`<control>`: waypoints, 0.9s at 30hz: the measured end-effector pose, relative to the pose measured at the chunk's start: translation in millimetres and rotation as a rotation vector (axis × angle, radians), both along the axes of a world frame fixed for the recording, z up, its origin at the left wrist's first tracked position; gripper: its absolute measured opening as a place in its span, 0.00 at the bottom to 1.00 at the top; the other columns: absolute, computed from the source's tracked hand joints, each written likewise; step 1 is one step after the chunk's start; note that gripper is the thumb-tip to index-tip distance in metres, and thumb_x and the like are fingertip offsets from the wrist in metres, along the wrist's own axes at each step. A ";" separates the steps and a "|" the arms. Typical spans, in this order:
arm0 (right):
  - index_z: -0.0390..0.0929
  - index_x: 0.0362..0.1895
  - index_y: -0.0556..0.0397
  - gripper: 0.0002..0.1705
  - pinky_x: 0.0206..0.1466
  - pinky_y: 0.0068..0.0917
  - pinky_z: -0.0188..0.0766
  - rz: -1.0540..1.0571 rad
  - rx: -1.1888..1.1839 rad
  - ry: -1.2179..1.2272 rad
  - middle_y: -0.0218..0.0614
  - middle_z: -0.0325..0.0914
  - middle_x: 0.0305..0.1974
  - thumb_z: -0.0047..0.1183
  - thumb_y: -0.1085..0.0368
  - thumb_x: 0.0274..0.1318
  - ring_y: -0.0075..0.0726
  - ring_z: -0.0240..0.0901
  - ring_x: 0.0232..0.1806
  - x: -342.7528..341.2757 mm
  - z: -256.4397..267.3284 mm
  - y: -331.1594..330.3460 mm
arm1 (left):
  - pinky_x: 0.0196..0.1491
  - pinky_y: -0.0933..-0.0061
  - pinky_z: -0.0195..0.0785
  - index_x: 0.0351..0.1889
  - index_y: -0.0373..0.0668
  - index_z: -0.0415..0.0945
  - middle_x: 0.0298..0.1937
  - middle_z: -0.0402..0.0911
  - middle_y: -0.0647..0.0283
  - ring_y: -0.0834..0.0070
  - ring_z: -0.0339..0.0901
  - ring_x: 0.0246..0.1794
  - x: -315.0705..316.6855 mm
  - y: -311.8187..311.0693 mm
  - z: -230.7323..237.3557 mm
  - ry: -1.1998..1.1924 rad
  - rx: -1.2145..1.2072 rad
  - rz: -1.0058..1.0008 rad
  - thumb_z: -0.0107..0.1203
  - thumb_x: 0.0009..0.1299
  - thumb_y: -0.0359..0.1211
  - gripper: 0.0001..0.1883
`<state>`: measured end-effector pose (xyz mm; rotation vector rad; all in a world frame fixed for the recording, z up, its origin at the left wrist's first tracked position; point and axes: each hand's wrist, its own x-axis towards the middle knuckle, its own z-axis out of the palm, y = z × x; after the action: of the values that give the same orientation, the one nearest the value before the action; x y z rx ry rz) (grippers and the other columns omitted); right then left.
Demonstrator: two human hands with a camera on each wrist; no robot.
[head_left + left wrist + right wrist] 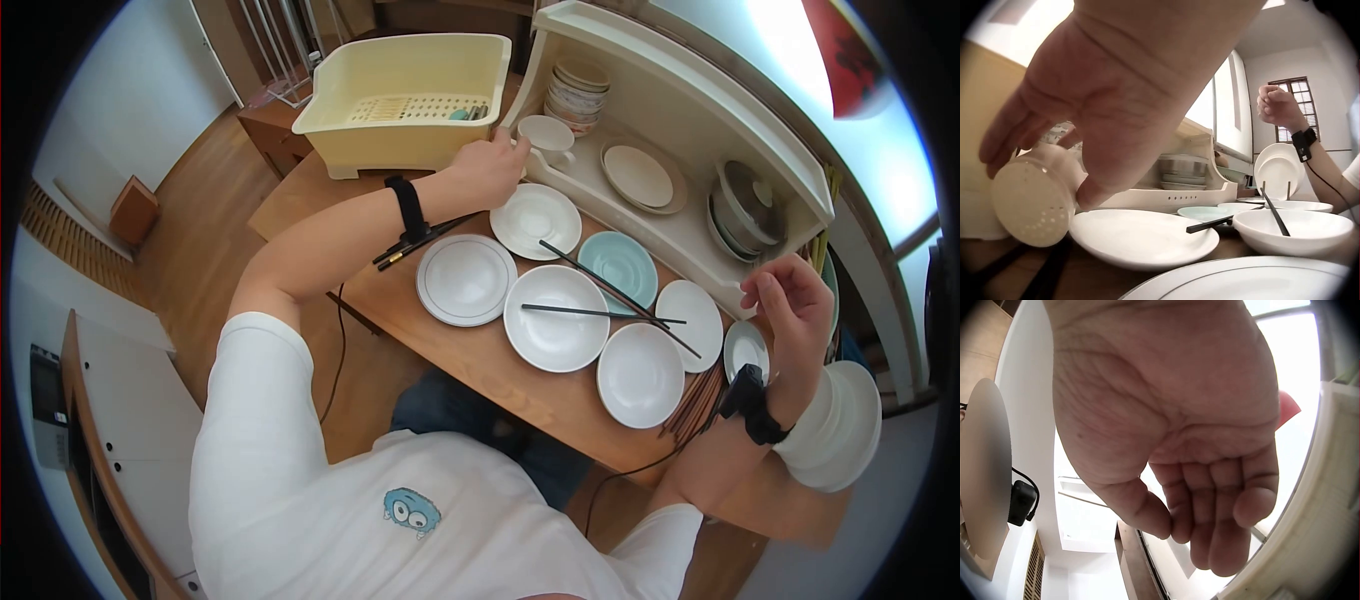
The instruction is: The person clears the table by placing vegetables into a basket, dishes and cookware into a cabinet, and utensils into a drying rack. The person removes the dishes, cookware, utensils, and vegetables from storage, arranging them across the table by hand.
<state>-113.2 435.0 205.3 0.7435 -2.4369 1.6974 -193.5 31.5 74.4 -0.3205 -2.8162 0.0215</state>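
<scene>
Left hand [487, 172] grasps tilted perforated cylinder [1032, 203] beside white plate [1141, 237], near bench's [480, 355] back edge, toward left end. Probably light, stiff, smooth; best held round sidewall. Right hand [797, 302] loosely curled, empty.

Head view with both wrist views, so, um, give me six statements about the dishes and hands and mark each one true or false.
1. The left hand holds a pale container with holes. True.
2. The right hand grips a plate. False: the right hand holds nothing.
3. Dark chopsticks lie across a white dish. True.
4. The turquoise dish stands inside the rack. False: the turquoise dish lies on the table, in front of the rack.
5. A stack of bowls sits in the rack. True.
6. In the head view, the yellow basin is right of the rack. False: the yellow basin is to its left.
</scene>
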 end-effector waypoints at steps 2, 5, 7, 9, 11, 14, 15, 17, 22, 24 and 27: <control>0.77 0.36 0.62 0.04 0.37 0.19 0.71 0.020 0.004 0.016 0.34 0.80 0.31 0.53 0.74 0.64 0.21 0.75 0.31 -0.4 0.1 0.7 | 0.35 0.58 0.80 0.61 0.32 0.66 0.48 0.73 0.37 0.46 0.83 0.35 -1.0 -0.4 -3.4 0.011 -0.033 0.013 0.59 0.60 0.29 0.30; 0.77 0.36 0.62 0.04 0.37 0.19 0.71 0.013 0.014 0.018 0.34 0.80 0.31 0.53 0.74 0.64 0.22 0.75 0.31 0.2 1.0 -1.1 | 0.35 0.59 0.80 0.60 0.33 0.66 0.48 0.73 0.37 0.48 0.84 0.35 -4.6 0.7 -6.1 -0.010 -0.071 0.036 0.62 0.59 0.31 0.31; 0.77 0.36 0.63 0.04 0.37 0.19 0.71 0.024 0.027 0.030 0.34 0.80 0.31 0.53 0.74 0.64 0.22 0.75 0.31 -2.0 0.1 -1.1 | 0.35 0.59 0.80 0.59 0.33 0.67 0.48 0.73 0.37 0.48 0.84 0.34 -1.4 2.8 0.2 -0.037 -0.072 0.054 0.63 0.58 0.32 0.31; 0.77 0.36 0.63 0.04 0.37 0.19 0.71 0.034 0.039 0.039 0.34 0.80 0.31 0.53 0.74 0.64 0.22 0.75 0.31 -3.3 0.0 -1.3 | 0.38 0.58 0.80 0.57 0.34 0.68 0.48 0.74 0.39 0.47 0.83 0.37 6.8 7.3 14.6 -0.099 -0.091 0.030 0.65 0.57 0.35 0.30; 0.76 0.36 0.63 0.04 0.37 0.19 0.71 0.026 0.061 0.034 0.34 0.80 0.31 0.53 0.73 0.64 0.22 0.75 0.31 -2.5 -0.4 -2.1 | 0.41 0.57 0.79 0.55 0.34 0.69 0.47 0.74 0.39 0.46 0.83 0.40 27.8 14.6 38.4 -0.100 -0.016 0.044 0.65 0.57 0.36 0.29; 0.76 0.36 0.63 0.04 0.37 0.19 0.72 0.015 0.054 0.032 0.33 0.79 0.31 0.53 0.73 0.63 0.22 0.75 0.31 -3.1 -1.3 -2.3 | 0.48 0.55 0.78 0.53 0.32 0.71 0.47 0.74 0.41 0.46 0.80 0.46 60.2 21.6 83.1 -0.061 0.128 0.130 0.66 0.55 0.38 0.30; 0.76 0.36 0.63 0.04 0.37 0.19 0.72 0.011 0.052 0.023 0.33 0.79 0.31 0.53 0.73 0.63 0.22 0.75 0.31 -4.1 -2.0 -2.2 | 0.49 0.55 0.78 0.55 0.31 0.70 0.49 0.74 0.41 0.47 0.79 0.47 63.9 15.2 98.4 0.056 0.148 0.069 0.67 0.53 0.40 0.34; 0.77 0.36 0.63 0.04 0.37 0.19 0.72 -0.007 0.049 0.030 0.33 0.79 0.31 0.53 0.73 0.64 0.22 0.74 0.31 -6.0 -3.7 -2.7 | 0.47 0.58 0.79 0.53 0.29 0.73 0.51 0.75 0.42 0.51 0.81 0.45 53.4 -12.0 123.5 0.290 0.187 0.019 0.70 0.50 0.43 0.36; 0.77 0.36 0.63 0.04 0.37 0.19 0.72 -0.009 0.043 0.070 0.33 0.79 0.31 0.52 0.74 0.64 0.21 0.74 0.31 -6.5 -2.9 -6.2 | 0.40 0.59 0.76 0.29 0.33 0.82 0.30 0.84 0.47 0.54 0.81 0.30 -36.2 -96.5 182.8 0.144 -0.020 0.245 0.63 0.59 0.39 0.15; 0.77 0.36 0.63 0.04 0.38 0.19 0.72 -0.014 0.047 0.073 0.33 0.79 0.31 0.52 0.74 0.64 0.21 0.74 0.31 -5.5 -2.6 -4.9 | 0.39 0.61 0.80 0.37 0.30 0.81 0.39 0.83 0.44 0.54 0.84 0.33 -67.7 -111.3 177.5 -0.035 0.121 0.342 0.67 0.54 0.41 0.22; 0.77 0.36 0.63 0.04 0.38 0.19 0.72 -0.030 0.033 0.056 0.33 0.79 0.31 0.52 0.74 0.64 0.21 0.74 0.31 -3.9 -2.4 -3.4 | 0.32 0.66 0.83 0.38 0.25 0.82 0.41 0.84 0.45 0.57 0.86 0.29 -96.8 -124.9 147.6 -0.205 0.318 0.419 0.69 0.50 0.40 0.26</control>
<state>-117.2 431.6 202.9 0.7442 -2.4316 1.6067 -290.3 -93.4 222.1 0.3587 -2.9682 -0.3818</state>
